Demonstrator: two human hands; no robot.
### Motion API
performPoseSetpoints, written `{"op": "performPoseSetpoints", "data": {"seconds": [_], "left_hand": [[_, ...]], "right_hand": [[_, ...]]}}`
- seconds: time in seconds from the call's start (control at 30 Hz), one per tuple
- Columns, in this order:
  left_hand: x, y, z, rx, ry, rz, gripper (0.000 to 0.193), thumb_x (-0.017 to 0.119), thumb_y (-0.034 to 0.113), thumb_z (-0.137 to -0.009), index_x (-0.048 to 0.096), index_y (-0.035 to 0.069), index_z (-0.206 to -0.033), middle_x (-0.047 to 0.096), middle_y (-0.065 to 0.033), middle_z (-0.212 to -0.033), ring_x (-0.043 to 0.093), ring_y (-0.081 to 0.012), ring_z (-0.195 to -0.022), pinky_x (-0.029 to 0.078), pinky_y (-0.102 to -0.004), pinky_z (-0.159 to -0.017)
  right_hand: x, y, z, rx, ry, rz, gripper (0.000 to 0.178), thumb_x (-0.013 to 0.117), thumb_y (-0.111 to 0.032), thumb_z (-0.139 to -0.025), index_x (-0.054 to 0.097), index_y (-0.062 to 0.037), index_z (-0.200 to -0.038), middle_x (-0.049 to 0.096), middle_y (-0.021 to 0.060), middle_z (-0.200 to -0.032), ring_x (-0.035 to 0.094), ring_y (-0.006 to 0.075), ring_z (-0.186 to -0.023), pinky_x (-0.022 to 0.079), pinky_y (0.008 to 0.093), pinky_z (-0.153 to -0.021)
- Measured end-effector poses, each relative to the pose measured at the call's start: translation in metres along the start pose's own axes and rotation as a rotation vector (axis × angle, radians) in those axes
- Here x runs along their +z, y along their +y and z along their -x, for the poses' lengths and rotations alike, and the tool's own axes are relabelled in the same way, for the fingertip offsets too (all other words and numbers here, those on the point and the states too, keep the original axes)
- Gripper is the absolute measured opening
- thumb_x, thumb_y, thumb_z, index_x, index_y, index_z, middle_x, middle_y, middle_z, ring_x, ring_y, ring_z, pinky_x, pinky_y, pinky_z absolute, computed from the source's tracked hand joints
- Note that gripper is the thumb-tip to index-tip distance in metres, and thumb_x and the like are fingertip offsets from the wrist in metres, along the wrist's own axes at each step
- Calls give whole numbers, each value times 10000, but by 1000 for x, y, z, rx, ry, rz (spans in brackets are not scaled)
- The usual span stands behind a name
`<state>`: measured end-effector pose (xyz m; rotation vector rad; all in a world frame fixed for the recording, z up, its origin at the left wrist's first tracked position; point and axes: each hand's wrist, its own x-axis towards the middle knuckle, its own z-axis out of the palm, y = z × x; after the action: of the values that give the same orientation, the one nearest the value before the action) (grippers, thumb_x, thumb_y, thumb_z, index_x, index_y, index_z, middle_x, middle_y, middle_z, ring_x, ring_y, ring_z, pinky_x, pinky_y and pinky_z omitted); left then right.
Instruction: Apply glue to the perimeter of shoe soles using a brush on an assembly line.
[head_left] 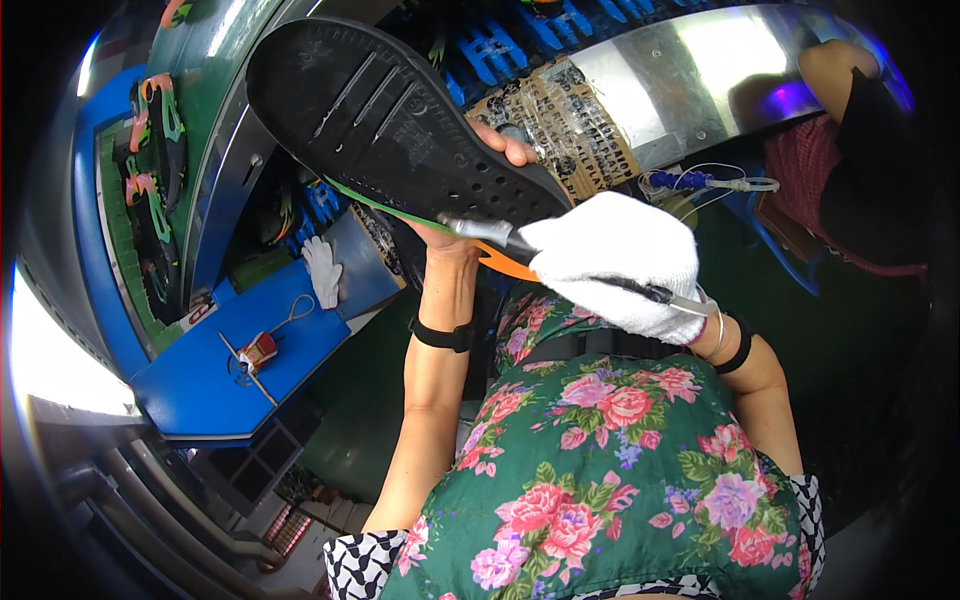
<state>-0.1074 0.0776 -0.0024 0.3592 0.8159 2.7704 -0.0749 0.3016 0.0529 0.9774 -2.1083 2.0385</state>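
Note:
My bare left hand point(449, 243) grips a shoe point(400, 130) with its black underside turned up. The thumb side shows at the near edge, and the fingertips curl over the far edge. Grooves cross the sole's wide end, and round holes dot the narrower end. Green and orange trim shows along its near side. My right hand point(622, 262), in a white knit glove, is closed around a slim brush point(480, 230) with a dark handle. The brush's pale tip lies at the near edge of the sole, close to my left wrist; whether it touches cannot be made out.
A blue table point(200, 385) at left carries a white glove point(322, 272) and a small red-and-white object point(258, 350). Colourful shoe-like pieces point(150, 190) lie on a green belt beyond. Taped cardboard point(570, 115) covers part of a metal edge point(690, 70). Another person's arm point(838, 80) appears far right.

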Motion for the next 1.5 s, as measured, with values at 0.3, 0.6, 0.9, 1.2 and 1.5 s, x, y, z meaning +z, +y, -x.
{"op": "performPoseSetpoints", "data": {"seconds": [0.3, 0.6, 0.9, 1.2, 1.5], "left_hand": [[3, 1, -3, 111, 161, -41, 884, 564, 780, -907, 634, -57, -1184, 683, -210, -1035, 669, -373, -1027, 553, -527, -927], [4, 3, -7, 133, 115, -84, 802, 582, 701, -943, 629, -66, -1172, 679, -210, -1049, 676, -359, -1030, 541, -523, -948], [-1, 9, -10, 122, 90, -194, 798, 582, 696, -946, 626, -71, -1164, 676, -219, -1032, 673, -355, -994, 529, -518, -928], [1, 15, -20, 128, -3, -247, 741, 627, 628, -953, 635, -83, -1163, 662, -207, -1054, 680, -348, -1004, 521, -513, -979], [6, 22, -28, 86, -44, -298, 639, 677, 542, -955, 621, -69, -1132, 663, -177, -1014, 673, -302, -1020, 487, -476, -1056]], "right_hand": [[-5, -3, -2, 36, 23, 51, 237, 820, -14, -819, 797, -40, -1054, 785, 133, -1057, 744, 266, -896, 595, 354, -776], [-5, -4, 4, 81, 0, -40, 267, 845, -21, -799, 798, -42, -1061, 787, 112, -1021, 747, 256, -874, 596, 347, -763], [-7, 0, 11, 110, 32, -100, 237, 835, 0, -795, 803, -49, -1024, 788, 120, -1011, 747, 269, -862, 595, 367, -760], [-12, 1, 11, 102, 38, -16, 239, 837, -6, -793, 805, -48, -1027, 789, 118, -1002, 742, 271, -854, 591, 358, -758], [-14, -2, 11, 135, 23, 23, 226, 831, -15, -794, 807, -49, -1016, 787, 122, -1024, 740, 272, -867, 592, 361, -763]]}}
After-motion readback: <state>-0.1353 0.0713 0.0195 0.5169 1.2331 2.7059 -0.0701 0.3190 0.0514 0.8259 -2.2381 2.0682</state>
